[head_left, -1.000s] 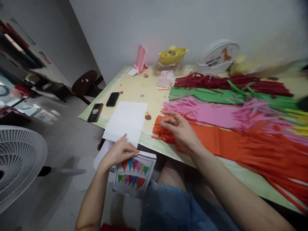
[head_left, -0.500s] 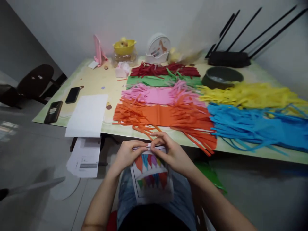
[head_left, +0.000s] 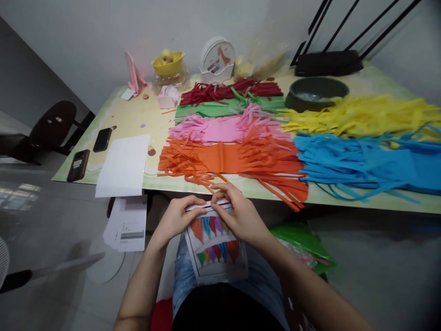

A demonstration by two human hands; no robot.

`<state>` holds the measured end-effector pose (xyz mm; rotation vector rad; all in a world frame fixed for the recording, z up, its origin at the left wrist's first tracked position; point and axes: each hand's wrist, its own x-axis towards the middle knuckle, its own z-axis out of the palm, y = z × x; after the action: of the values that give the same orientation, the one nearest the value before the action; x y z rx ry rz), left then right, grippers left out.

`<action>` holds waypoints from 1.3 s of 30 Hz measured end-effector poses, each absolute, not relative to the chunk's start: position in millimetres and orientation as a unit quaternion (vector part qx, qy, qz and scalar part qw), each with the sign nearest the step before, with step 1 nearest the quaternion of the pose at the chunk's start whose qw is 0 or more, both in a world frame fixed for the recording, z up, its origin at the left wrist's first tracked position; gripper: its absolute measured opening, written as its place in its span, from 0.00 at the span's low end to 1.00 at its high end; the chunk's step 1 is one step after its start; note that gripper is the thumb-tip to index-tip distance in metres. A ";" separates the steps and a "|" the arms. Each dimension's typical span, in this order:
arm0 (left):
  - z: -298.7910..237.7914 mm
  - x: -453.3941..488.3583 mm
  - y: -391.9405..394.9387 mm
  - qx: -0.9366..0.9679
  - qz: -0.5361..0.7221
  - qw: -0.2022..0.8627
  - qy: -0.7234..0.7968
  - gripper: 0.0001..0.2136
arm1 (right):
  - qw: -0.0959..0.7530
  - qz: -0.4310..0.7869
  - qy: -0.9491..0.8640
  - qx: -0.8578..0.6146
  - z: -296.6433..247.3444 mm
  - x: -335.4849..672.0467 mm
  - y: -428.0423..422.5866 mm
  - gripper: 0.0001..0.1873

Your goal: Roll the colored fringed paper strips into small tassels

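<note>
A printed sheet (head_left: 215,250) showing rows of coloured pennant flags lies over my lap, just below the table's front edge. My left hand (head_left: 179,216) pinches its top left edge with curled fingers. My right hand (head_left: 237,214) grips the top right edge the same way, fingertips close to the left hand's. Just beyond both hands, an orange fringed paper sheet (head_left: 227,163) hangs its strips over the table edge.
On the table (head_left: 151,115) lie pink (head_left: 223,128), green (head_left: 213,109), dark red (head_left: 220,92), yellow (head_left: 358,115) and blue (head_left: 361,165) fringed sheets, a dark bowl (head_left: 315,92), a white sheet (head_left: 124,165), two phones (head_left: 90,151), a yellow bowl (head_left: 167,64). A chair (head_left: 48,126) stands left; a green bag (head_left: 301,241) lies below.
My right hand left the orange strips and joined the left hand on the printed sheet, which moved from my left side onto my lap. My view swung right along the table.
</note>
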<state>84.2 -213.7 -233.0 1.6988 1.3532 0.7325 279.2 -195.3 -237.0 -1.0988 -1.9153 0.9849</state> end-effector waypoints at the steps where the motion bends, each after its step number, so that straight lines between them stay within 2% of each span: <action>1: -233.3 83.9 -214.0 0.673 0.291 0.409 0.543 0.10 | 0.356 0.366 -0.747 -0.426 -237.8 279.4 -195.0 0.17; 4: -232.9 83.4 -215.5 0.673 0.302 0.404 0.541 0.08 | 0.374 0.331 -0.755 -0.424 -240.7 282.5 -193.1 0.18; 8: -231.6 83.7 -218.5 0.677 0.310 0.409 0.528 0.07 | 0.393 0.334 -0.772 -0.372 -248.5 290.2 -190.3 0.06; 9: -231.7 83.8 -219.1 0.677 0.309 0.411 0.527 0.08 | 0.390 0.336 -0.779 -0.359 -250.5 291.7 -190.0 0.06; 13: -233.7 84.8 -220.5 0.667 0.309 0.421 0.532 0.08 | 0.364 0.329 -0.811 -0.318 -249.3 295.4 -187.1 0.10; 18: -230.7 86.3 -220.0 0.681 0.308 0.404 0.527 0.07 | 0.271 0.372 -0.842 -0.281 -231.9 309.4 -175.0 0.12; 19: -228.6 86.1 -219.8 0.692 0.312 0.396 0.516 0.07 | 0.266 0.392 -0.830 -0.294 -230.3 314.5 -173.2 0.15; 22: -221.5 85.0 -218.5 0.731 0.322 0.372 0.473 0.09 | 0.300 0.505 -0.730 -0.348 -234.9 328.5 -174.6 0.31; 23: -219.2 85.0 -217.7 0.740 0.323 0.366 0.464 0.10 | 0.314 0.552 -0.684 -0.359 -239.1 331.3 -177.4 0.33; 25: -215.2 87.0 -215.4 0.755 0.306 0.344 0.467 0.10 | 0.329 0.622 -0.608 -0.367 -248.5 332.9 -185.1 0.26; 28: -211.0 96.3 -210.5 0.792 0.249 0.268 0.489 0.10 | 0.349 0.638 -0.570 -0.382 -258.1 329.1 -195.8 0.18; 31: -208.5 107.8 -205.1 0.823 0.208 0.191 0.493 0.11 | 0.375 0.624 -0.562 -0.393 -261.5 325.4 -202.0 0.18; 36: -198.3 113.7 -197.7 0.844 0.256 0.157 0.445 0.10 | 0.403 0.628 -0.530 -0.403 -267.4 324.5 -214.6 0.31; 39: -192.3 116.5 -192.1 0.858 0.305 0.135 0.391 0.13 | 0.392 0.562 -0.573 -0.450 -263.8 329.9 -226.2 0.22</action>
<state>116.5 -192.1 -192.3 2.4841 1.1329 0.8845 329.9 -226.2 -263.8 -1.1423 -1.4554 1.4279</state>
